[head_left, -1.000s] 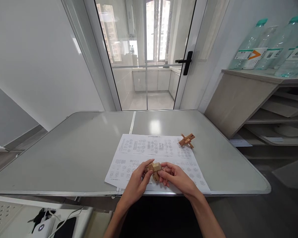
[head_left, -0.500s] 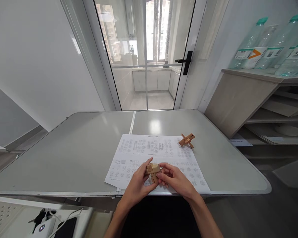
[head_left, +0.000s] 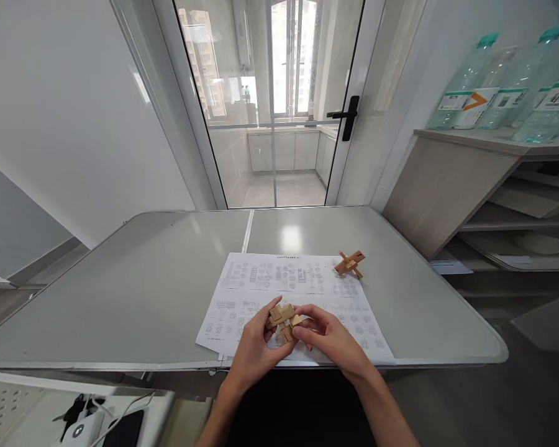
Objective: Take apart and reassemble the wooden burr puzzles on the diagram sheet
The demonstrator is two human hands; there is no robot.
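Note:
A light wooden interlocking puzzle (head_left: 281, 315) of notched blocks is held just above the near part of a printed sheet (head_left: 256, 288). My left hand (head_left: 257, 341) is closed around its left side, with the thumb underneath and the forefinger at the top left. On the other side, my right hand (head_left: 325, 335) pinches a block at the puzzle's right edge between thumb and fingers. Part of the puzzle is covered by my fingers. A second, darker wooden puzzle (head_left: 349, 264) shaped like a star lies on the sheet's far right corner.
The grey table (head_left: 121, 292) runs up to a glass door (head_left: 289, 149) with a black handle. Several plastic bottles (head_left: 466, 87) stand on a wooden shelf (head_left: 456, 186) at the right. A white power bank (head_left: 82, 429) and a black phone (head_left: 125, 428) lie at lower left.
The puzzle has turned in my hands, its upper blocks tilting and shifting left. A block at the right now stands apart from the upper ones. The star-shaped puzzle stays put.

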